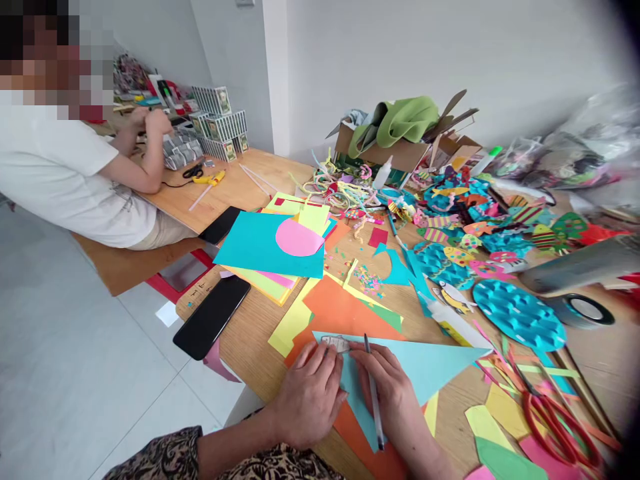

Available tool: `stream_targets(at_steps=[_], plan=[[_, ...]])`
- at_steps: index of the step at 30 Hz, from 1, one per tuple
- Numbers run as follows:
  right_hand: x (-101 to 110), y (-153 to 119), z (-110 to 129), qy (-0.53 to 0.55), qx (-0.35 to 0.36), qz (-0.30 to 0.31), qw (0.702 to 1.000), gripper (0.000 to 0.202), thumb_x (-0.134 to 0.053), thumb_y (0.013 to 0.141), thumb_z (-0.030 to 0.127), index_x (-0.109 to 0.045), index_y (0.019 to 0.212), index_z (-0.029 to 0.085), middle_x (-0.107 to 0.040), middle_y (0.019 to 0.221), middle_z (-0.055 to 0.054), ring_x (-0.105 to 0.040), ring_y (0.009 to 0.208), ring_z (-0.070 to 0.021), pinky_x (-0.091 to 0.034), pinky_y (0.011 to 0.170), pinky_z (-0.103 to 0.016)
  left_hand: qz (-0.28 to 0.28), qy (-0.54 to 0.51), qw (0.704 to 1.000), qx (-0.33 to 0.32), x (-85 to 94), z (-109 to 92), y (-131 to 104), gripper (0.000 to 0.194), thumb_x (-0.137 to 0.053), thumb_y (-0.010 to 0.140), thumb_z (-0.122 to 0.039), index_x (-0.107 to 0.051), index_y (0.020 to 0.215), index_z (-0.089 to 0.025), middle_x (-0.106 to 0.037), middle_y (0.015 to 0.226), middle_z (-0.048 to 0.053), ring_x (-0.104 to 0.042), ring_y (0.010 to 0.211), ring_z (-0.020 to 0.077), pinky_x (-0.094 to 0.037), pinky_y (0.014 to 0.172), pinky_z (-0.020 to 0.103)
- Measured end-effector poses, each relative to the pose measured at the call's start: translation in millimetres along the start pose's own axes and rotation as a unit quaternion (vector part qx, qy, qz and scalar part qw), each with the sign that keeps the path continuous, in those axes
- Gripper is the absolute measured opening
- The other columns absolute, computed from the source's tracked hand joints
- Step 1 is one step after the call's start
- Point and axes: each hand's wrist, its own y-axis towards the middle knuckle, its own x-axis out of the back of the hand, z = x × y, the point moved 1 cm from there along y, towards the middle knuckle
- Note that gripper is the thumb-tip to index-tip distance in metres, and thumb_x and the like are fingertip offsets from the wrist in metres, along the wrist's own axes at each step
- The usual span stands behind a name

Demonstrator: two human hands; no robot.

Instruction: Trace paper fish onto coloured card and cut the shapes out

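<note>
A light blue paper sheet (425,363) lies over orange paper (345,310) at the table's near edge. On its upper left part is a small white fish-shaped paper cutout (336,343). My left hand (313,393) presses the cutout down with its fingertips, its fingers close together. Beside it, my right hand (387,387) is closed round a pen (374,393), which slants between thumb and fingers. The pen's writing tip is hard to make out near the hand.
Red-handled scissors (555,427), a glue bottle (453,323) and a tape roll (583,310) lie right. A black phone (213,317) and stacked coloured paper (250,243) are left. Paper fish and a box (385,153) stand behind. A person (65,173) sits far left.
</note>
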Motion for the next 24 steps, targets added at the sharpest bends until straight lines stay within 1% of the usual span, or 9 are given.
stream_targets(at_steps=[5, 8, 14, 15, 17, 20, 22, 24], plan=[[4.3, 3.3, -0.6, 0.015, -0.014, 0.018, 1.0, 0.018, -0.049, 0.093, 0.013, -0.057, 0.108, 0.019, -0.068, 0.102, -0.009, -0.059, 0.097, -0.0242, -0.053, 0.079, -0.037, 0.014, 0.001, 1.0, 0.001, 4.6, 0.6, 1.2, 0.044, -0.038, 0.097, -0.037, -0.053, 0.129, -0.011, -0.057, 0.13, 0.012, -0.044, 0.126, 0.0273, -0.026, 0.108, 0.041], [4.0, 2.1, -1.2, 0.012, -0.013, 0.024, 1.0, 0.018, -0.049, 0.093, 0.014, -0.057, 0.108, 0.019, -0.067, 0.104, -0.01, -0.059, 0.098, -0.0248, -0.053, 0.079, -0.038, 0.014, -0.007, 1.0, 0.016, 8.7, 1.0, 2.1, 0.043, -0.039, 0.097, -0.038, -0.054, 0.128, -0.013, -0.056, 0.13, 0.012, -0.045, 0.124, 0.0273, -0.029, 0.106, 0.041], [0.5, -1.3, -1.4, 0.0, -0.011, 0.021, 1.0, 0.021, -0.049, 0.092, 0.013, -0.057, 0.11, 0.02, -0.067, 0.105, -0.011, -0.058, 0.099, -0.0264, -0.053, 0.079, -0.041, 0.023, -0.009, 0.999, 0.045, 11.9, -0.3, 1.8, 0.044, -0.042, 0.095, -0.039, -0.053, 0.13, -0.015, -0.06, 0.115, 0.012, -0.052, 0.104, 0.0273, -0.037, 0.095, 0.043], [0.3, -1.4, -1.1, -0.001, -0.01, 0.022, 1.0, 0.021, -0.049, 0.092, 0.012, -0.057, 0.11, 0.02, -0.066, 0.105, -0.011, -0.058, 0.1, -0.0266, -0.053, 0.079, -0.041, 0.023, -0.008, 0.999, 0.046, 11.7, -0.2, 1.8, 0.044, -0.043, 0.095, -0.039, -0.053, 0.13, -0.015, -0.06, 0.115, 0.012, -0.052, 0.105, 0.0272, -0.037, 0.095, 0.043], [0.6, -1.2, -0.4, -0.001, -0.011, 0.022, 1.0, 0.022, -0.049, 0.092, 0.012, -0.057, 0.11, 0.019, -0.066, 0.105, -0.011, -0.057, 0.099, -0.0264, -0.053, 0.079, -0.041, 0.013, -0.001, 0.999, 0.036, 10.7, 0.6, 2.1, 0.043, -0.042, 0.095, -0.039, -0.054, 0.129, -0.014, -0.059, 0.121, 0.012, -0.05, 0.113, 0.0274, -0.034, 0.1, 0.042], [1.7, -0.3, 0.5, 0.004, -0.009, 0.019, 1.0, 0.022, -0.049, 0.092, 0.011, -0.058, 0.11, 0.019, -0.067, 0.105, -0.011, -0.058, 0.099, -0.0259, -0.053, 0.079, -0.04, 0.002, 0.017, 1.0, 0.0, 7.9, 2.2, 2.2, 0.045, -0.04, 0.097, -0.039, -0.054, 0.129, -0.012, -0.052, 0.137, 0.012, -0.039, 0.131, 0.0275, -0.025, 0.109, 0.041], [1.8, 0.3, 0.3, 0.009, -0.011, 0.017, 1.0, 0.022, -0.048, 0.092, 0.011, -0.058, 0.11, 0.019, -0.067, 0.106, -0.011, -0.058, 0.1, -0.0258, -0.053, 0.08, -0.04, 0.006, 0.024, 1.0, -0.013, 5.4, 2.9, 1.6, 0.046, -0.038, 0.098, -0.038, -0.052, 0.131, -0.01, -0.05, 0.141, 0.012, -0.037, 0.134, 0.0271, -0.021, 0.112, 0.042], [1.2, 0.3, -0.8, 0.019, -0.021, 0.016, 0.999, 0.022, -0.049, 0.092, 0.012, -0.059, 0.109, 0.02, -0.068, 0.105, -0.01, -0.059, 0.1, -0.0254, -0.053, 0.081, -0.04, 0.012, 0.026, 0.999, -0.014, 3.6, 2.9, 0.7, 0.046, -0.037, 0.098, -0.038, -0.051, 0.132, -0.01, -0.051, 0.14, 0.012, -0.038, 0.134, 0.0271, -0.021, 0.112, 0.043]])
